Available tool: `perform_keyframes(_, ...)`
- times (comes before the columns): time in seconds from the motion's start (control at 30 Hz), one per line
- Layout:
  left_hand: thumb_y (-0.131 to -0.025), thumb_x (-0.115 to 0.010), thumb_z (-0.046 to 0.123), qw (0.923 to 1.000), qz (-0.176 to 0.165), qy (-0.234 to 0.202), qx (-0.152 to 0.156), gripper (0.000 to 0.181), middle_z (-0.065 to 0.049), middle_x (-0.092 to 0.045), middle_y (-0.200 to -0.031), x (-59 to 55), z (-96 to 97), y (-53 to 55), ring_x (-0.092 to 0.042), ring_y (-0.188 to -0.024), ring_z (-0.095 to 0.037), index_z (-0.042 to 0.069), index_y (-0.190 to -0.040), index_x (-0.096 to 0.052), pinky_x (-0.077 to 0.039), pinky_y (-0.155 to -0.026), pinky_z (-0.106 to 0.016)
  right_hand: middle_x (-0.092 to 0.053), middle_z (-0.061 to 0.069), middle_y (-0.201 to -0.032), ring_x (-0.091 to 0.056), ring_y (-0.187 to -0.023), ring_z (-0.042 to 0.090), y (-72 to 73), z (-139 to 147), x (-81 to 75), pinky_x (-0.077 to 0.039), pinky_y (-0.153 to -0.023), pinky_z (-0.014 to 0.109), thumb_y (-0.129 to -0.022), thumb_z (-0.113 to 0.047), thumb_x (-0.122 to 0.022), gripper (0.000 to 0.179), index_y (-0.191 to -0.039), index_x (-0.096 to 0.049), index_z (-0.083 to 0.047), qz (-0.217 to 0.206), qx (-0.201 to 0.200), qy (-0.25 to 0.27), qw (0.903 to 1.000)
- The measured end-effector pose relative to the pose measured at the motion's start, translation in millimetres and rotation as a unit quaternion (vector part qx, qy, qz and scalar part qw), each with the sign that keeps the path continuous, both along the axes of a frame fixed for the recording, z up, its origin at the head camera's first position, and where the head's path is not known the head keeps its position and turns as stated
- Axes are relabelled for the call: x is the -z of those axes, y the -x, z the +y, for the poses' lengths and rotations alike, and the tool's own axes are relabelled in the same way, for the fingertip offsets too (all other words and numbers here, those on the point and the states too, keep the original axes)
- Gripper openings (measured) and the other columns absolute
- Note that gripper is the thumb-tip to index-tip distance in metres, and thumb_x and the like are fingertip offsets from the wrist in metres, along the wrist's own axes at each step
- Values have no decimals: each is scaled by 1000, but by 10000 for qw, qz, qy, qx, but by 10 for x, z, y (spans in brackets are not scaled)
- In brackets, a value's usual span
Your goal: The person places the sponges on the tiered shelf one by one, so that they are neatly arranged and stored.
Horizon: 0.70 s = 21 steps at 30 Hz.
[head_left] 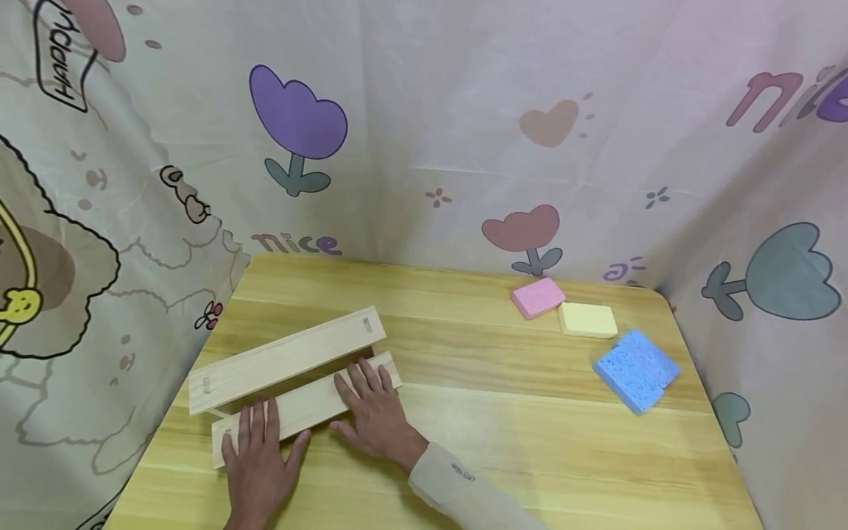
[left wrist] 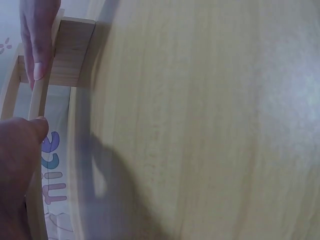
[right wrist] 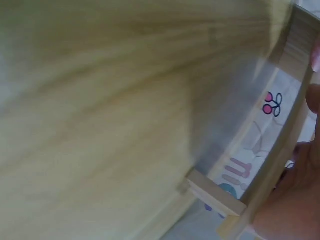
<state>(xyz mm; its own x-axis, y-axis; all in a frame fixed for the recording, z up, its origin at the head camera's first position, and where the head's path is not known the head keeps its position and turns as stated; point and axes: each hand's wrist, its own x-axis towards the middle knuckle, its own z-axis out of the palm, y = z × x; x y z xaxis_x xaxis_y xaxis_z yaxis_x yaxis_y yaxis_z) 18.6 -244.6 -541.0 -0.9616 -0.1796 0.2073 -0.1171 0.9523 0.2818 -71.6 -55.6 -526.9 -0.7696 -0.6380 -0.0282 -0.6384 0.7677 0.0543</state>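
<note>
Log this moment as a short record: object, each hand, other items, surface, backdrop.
Object: two-slat wooden stand
Left hand: fingers on near slat, toward its left end
Right hand: fingers on same slat, toward its right end
Other items: pink sponge, yellow block, blue sponge
Surface: wood-grain table
Backdrop: printed fabric

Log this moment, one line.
left hand: on near wooden slat, left part | right hand: same slat, right part | blue sponge: table, right side
</note>
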Motion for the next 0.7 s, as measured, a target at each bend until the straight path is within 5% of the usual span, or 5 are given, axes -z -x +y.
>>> perform_keyframes(0.7, -92, -52, 49, 9999, 105, -57, 118, 80, -27, -29, -150, 18, 100, 90, -18, -142, -41, 0, -149, -23, -14, -105, -69, -16, 1, -160, -11, -148, 22, 68, 126, 80, -19, -120, 42, -92, -69, -23, 77, -154, -7, -26, 184, 36, -77, 9998)
